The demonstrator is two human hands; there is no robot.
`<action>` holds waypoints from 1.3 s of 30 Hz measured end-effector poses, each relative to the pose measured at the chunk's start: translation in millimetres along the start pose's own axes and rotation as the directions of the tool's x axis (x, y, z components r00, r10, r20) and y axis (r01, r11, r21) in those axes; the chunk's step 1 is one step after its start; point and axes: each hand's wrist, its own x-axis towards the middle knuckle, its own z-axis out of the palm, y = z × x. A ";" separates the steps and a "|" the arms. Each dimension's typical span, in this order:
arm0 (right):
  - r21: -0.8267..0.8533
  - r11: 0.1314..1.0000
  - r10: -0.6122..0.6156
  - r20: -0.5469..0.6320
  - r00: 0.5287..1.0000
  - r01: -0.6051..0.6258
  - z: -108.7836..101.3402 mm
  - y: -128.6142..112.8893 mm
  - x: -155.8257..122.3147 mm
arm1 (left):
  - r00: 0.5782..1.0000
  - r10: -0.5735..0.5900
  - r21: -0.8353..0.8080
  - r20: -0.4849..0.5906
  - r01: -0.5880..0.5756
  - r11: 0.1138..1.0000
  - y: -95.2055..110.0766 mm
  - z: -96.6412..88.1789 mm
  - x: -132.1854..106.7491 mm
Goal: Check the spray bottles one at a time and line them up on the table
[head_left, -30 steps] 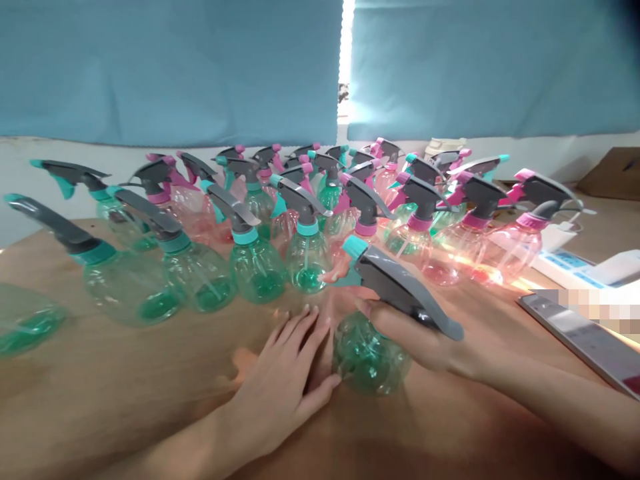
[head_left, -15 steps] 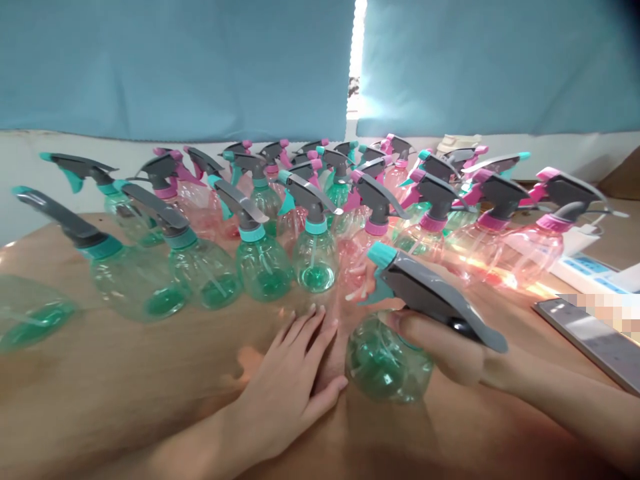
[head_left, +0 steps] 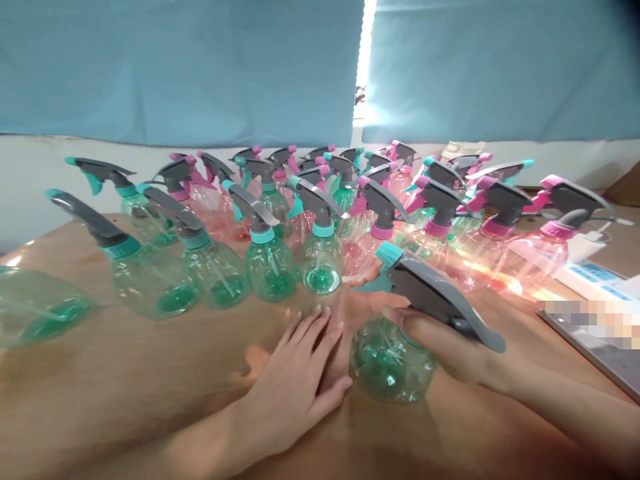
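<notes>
My right hand (head_left: 445,340) grips a green spray bottle (head_left: 387,363) by its neck, under the grey spray head with a teal nozzle. The bottle is tilted, and its nozzle points away to the left. Some fingers reach round near the teal trigger, partly hidden behind the head. Flat on the table (head_left: 125,400) lies my left hand (head_left: 295,380), fingers stretched out, just left of that bottle and holding nothing. Beyond its fingertips stands a clear green spray bottle (head_left: 321,263) with a teal collar.
Several green and pink spray bottles stand in rows behind, such as a pink one (head_left: 543,250) at right. A green bottle (head_left: 40,310) is cut off at the left edge. A phone-like slab (head_left: 590,350) and a white power strip (head_left: 600,277) lie right. Blue curtains (head_left: 175,67) hang behind.
The view has shifted slightly, so the standing bottles appear a little farther right. Fingers of my right hand by the trigger have changed position. My left hand stays flat.
</notes>
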 end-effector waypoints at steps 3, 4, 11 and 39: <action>0.113 0.993 0.023 -0.009 1.000 -0.022 2.7 -9.6 5.2 | 1.000 -0.002 -0.011 -0.008 0.002 1.000 0.4 1.2 1.3; 0.141 0.990 0.029 0.000 1.000 -0.028 3.6 -11.5 6.6 | 1.000 -0.003 -0.014 -0.008 0.003 1.000 0.6 1.6 1.8; 0.170 0.985 0.023 0.082 0.996 -0.037 2.6 -3.2 7.6 | 1.000 -0.011 -0.026 0.011 0.011 1.000 1.9 1.0 3.6; 0.181 0.983 -0.024 0.090 0.996 0.007 0.7 -15.2 12.6 | 1.000 -0.008 -0.048 0.019 0.009 0.999 2.8 -3.7 4.7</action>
